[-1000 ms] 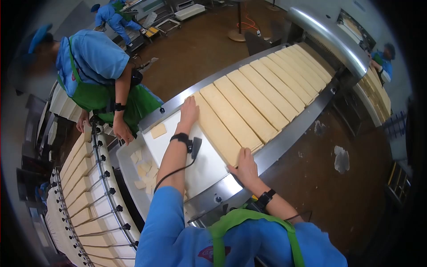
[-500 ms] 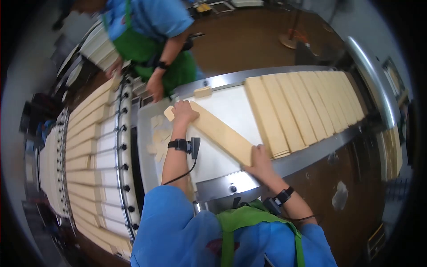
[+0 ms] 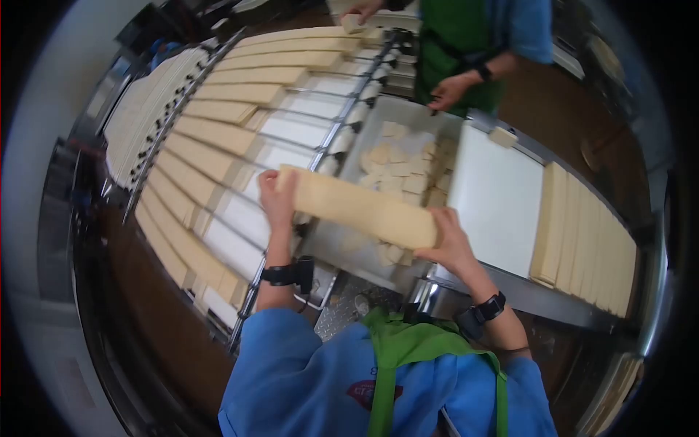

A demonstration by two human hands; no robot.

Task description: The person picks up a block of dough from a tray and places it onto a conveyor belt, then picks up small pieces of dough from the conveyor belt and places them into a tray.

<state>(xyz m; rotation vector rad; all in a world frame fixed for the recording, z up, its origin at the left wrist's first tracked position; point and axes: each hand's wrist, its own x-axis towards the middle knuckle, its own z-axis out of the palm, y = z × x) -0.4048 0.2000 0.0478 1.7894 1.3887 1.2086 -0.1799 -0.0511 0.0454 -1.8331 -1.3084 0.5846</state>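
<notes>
A long, flat, pale-yellow dough strip is held up between my two hands, slightly blurred. My left hand grips its left end, and my right hand is closed around the right end. Below the strip is a grey bin with small dough scraps lying in it. To the left, a rack with metal rods carries several similar strips side by side. The fingers behind the strip are partly hidden.
A white work surface lies to the right, with a row of dough strips at its far end and a small dough piece on its edge. Across the bin stands a co-worker in a green apron, one hand near the bin.
The dough strip has left the white surface and is now raised over the bin, carried left in both hands. My view has turned left, showing more of the rack.
</notes>
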